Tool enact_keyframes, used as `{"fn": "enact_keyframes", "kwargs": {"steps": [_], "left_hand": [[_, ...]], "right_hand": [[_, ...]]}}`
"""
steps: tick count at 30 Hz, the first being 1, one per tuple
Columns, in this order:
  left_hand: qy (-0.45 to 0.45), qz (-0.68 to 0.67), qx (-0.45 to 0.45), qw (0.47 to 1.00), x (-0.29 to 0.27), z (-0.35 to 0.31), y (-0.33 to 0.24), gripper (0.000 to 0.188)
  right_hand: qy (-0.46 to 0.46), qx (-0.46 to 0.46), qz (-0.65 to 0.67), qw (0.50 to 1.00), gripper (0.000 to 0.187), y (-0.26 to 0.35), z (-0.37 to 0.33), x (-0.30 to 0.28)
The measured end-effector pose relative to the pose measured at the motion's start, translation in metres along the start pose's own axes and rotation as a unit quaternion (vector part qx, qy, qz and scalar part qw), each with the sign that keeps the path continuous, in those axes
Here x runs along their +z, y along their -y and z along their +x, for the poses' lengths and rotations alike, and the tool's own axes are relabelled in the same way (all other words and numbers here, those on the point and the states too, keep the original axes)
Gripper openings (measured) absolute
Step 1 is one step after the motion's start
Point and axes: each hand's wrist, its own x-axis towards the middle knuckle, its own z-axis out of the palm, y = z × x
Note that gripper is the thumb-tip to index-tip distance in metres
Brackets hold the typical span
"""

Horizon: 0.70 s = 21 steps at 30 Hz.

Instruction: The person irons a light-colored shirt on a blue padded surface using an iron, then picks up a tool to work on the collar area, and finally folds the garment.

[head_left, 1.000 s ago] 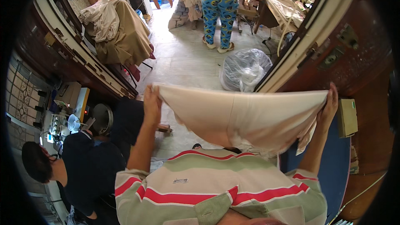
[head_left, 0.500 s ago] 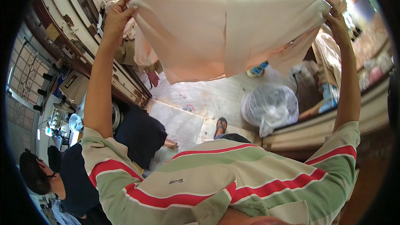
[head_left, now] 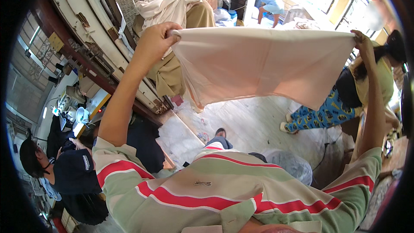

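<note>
A pale cream cloth [head_left: 263, 62] hangs stretched out in front of me, its top edge nearly level and its lower edge loose above the floor. My left hand [head_left: 156, 39] pinches its upper left corner between thumb and fingers. At the opposite upper corner, my right hand [head_left: 363, 45] is closed on the fabric. Both arms are raised and spread wide.
A doorway with a pale door [head_left: 71, 19] stands at the left. Cream fabric [head_left: 166, 0] lies piled beyond it. One person sits at the left [head_left: 71, 164]; another bends at the right [head_left: 371, 77]. A plastic-covered bundle [head_left: 289, 164] is beside me on the tiled floor [head_left: 254, 121].
I have stepped forward toward the doorway with the cloth still held at both corners. The plastic-covered bundle is now closer to my body. The person at the right has come more fully into view.
</note>
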Motion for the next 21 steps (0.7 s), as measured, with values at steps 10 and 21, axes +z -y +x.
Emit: {"fn": "enact_keyframes", "kwargs": {"steps": [10,21], "left_hand": [[-0.014,-0.277,-0.056,0.959,0.074,0.091,0.019,0.014],[-0.183,-0.312,-0.061,0.930,0.040,0.185,-0.026,0.015]], "right_hand": [[-0.120,0.056,-0.006,0.991,0.026,-0.038,0.197,0.103],[-0.201,-0.155,0.326,0.911,0.038,-0.065,0.539,0.188]]}}
